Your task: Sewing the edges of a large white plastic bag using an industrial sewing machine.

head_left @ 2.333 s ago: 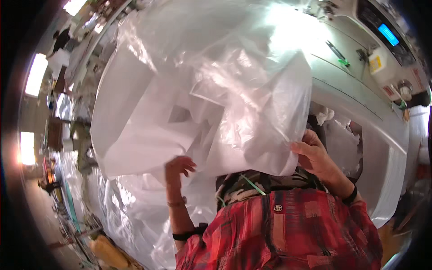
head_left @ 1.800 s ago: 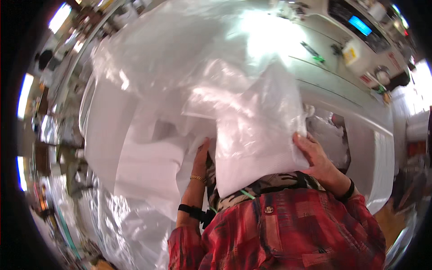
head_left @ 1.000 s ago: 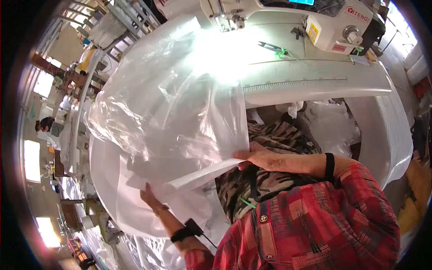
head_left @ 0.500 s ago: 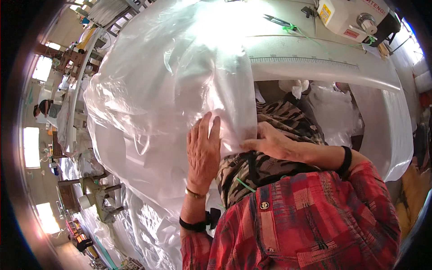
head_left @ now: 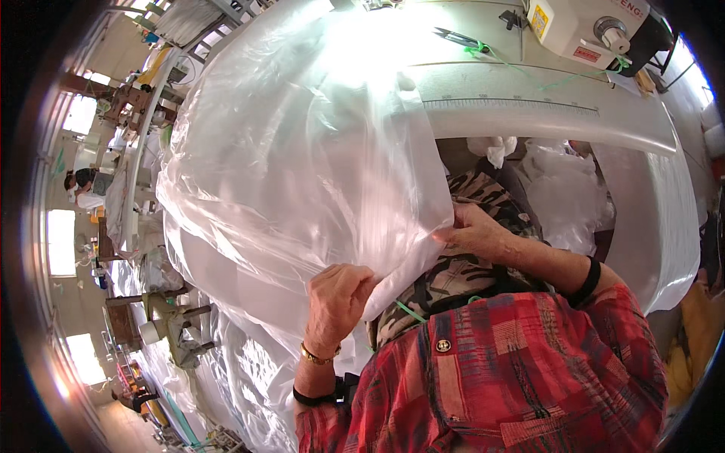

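Sheet (head_left: 257, 174): thin, glossy, creased translucent plastic, spreading from the centre toward 11 o'clock.
Left hand (head_left: 337, 302): near 7 o'clock; fingers, spread flat a moment ago, now curl closed on the sheet's near edge.
Edge (head_left: 404, 275): a slanting folded band, now held from both sides.
Right hand (head_left: 479, 234): at 3 o'clock, fingers pinching the sheet's corner.
Counter (head_left: 521, 83): smooth, pale, toward 1 o'clock.

Centre: milky-white, see-through sheet (head_left: 287, 166). Lower middle: red plaid shirt (head_left: 529, 362) crossed with dark blue; just above it, trousers (head_left: 453, 275) in tan, brown and black camouflage. Gold bracelet (head_left: 316, 358), black wristband (head_left: 587, 281) at right. Upper right: white machine (head_left: 568, 29), yellow label (head_left: 539, 22), red label (head_left: 587, 54), bright green thread (head_left: 477, 49).
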The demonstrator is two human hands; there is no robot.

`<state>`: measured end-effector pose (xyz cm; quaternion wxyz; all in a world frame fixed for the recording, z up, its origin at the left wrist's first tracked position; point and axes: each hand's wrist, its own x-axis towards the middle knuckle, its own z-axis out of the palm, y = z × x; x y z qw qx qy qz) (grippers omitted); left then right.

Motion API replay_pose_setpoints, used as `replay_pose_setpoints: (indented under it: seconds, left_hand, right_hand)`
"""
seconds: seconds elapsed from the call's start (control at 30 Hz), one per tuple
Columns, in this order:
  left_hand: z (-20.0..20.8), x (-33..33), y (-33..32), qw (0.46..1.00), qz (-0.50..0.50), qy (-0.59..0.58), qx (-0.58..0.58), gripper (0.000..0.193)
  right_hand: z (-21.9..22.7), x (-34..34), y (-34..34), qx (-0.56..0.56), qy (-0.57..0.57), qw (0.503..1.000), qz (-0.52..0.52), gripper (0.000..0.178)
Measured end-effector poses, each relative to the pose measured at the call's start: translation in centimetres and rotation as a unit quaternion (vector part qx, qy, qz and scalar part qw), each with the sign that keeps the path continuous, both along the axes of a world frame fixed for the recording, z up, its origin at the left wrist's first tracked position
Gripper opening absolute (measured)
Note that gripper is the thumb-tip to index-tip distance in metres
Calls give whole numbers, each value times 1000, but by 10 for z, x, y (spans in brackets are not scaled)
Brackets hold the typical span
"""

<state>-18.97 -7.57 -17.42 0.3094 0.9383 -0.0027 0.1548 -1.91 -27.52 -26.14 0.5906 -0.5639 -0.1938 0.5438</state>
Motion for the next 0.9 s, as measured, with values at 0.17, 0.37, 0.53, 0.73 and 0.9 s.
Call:
replay_pose_setpoints:
  seconds: [0.17, 0.37, 0.53, 0.73, 0.9]
  left_hand:
    - [5, -10, -3, 993, 103, -13, -59, 17]
    - [29, -10, -7, 990, 122, -58, -37, 17]
    - [26, -9, -10, 995, 88, -45, 23, 17]
    - [22, -2, -13, 978, 31, 93, 185, 14]
    - [35, 18, -25, 994, 101, -26, 38, 24]
  right_hand:
    - [47, 12, -5, 55, -565, 785, -249, 47]
    - [77, 0, 23, 112, -137, 969, -172, 62]
    - [66, -8, 42, 164, 98, 981, -16, 42]
    - [64, -37, 19, 77, 22, 996, 34, 20]
    - [70, -49, 6, 93, -204, 974, 24, 20]
